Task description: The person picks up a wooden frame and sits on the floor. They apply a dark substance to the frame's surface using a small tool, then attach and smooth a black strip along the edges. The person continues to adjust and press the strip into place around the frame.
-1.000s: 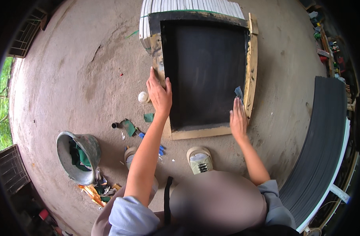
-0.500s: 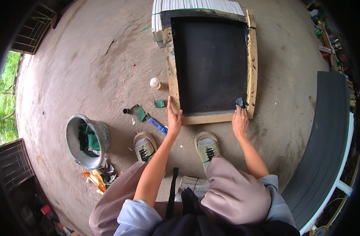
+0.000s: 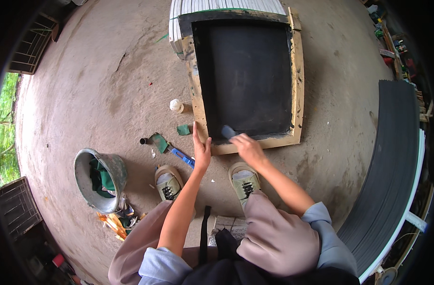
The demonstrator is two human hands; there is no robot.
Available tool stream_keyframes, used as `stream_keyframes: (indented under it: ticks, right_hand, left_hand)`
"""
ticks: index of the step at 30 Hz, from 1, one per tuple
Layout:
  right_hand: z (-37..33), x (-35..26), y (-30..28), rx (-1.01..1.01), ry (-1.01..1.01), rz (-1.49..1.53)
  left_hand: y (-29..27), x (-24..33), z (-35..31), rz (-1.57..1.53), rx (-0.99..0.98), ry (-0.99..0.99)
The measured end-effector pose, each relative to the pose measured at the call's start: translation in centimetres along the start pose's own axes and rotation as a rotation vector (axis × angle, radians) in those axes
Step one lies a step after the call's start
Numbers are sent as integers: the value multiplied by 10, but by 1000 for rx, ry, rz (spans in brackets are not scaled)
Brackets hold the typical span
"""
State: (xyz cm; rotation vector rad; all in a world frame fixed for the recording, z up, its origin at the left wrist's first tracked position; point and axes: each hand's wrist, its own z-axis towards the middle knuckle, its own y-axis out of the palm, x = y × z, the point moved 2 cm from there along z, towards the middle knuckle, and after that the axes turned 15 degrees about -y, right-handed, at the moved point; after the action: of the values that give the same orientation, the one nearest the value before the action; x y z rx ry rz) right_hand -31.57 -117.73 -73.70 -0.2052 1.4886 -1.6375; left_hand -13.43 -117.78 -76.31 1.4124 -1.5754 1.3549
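Observation:
A wooden frame (image 3: 297, 90) surrounds a smooth black panel (image 3: 245, 80), its far end resting on a stack of white strips. My left hand (image 3: 201, 151) holds the frame's near left corner, with one finger stretched along the outer side and the thumb by the near edge. Over the near edge, toward that same corner, my right hand (image 3: 248, 148) is closed on a small blue-grey scrap (image 3: 228, 131) at the panel's surface. The scrap is blurred, and I cannot tell whether it is sandpaper or cloth.
Left of the frame lie a white-capped bottle (image 3: 176, 106), green scraps (image 3: 183, 129) and a blue utility knife (image 3: 182, 158). A grey bucket (image 3: 123, 176) with green pieces inside tips beside my foot. Bundled white strips (image 3: 226, 5) lie beyond; long dark strips (image 3: 392, 156) line the right.
My right hand has swept left along the near edge with the scrap, from the right corner toward the left. My left hand keeps its place on the frame. The whole view has shifted slightly.

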Motion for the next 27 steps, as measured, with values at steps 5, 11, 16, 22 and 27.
stream_keyframes:
  ticks: [5, 11, 16, 22, 27]
  right_hand:
    - [-66, 75, -53, 66, 417, -232]
    - [-24, 45, -16, 176, 669, -392]
    - [-17, 20, 2, -22, 54, -58]
    - [-52, 66, -25, 164, 556, -385]
    - [-18, 20, 5, -82, 24, -194]
  left_hand:
    - [8, 4, -1, -1, -25, -11]
    - [8, 4, -2, 35, 0, -33]
    - [7, 2, 0, 39, -1, -3]
    - [13, 5, -2, 36, -9, -18]
    - [6, 1, 3, 70, 12, 29]
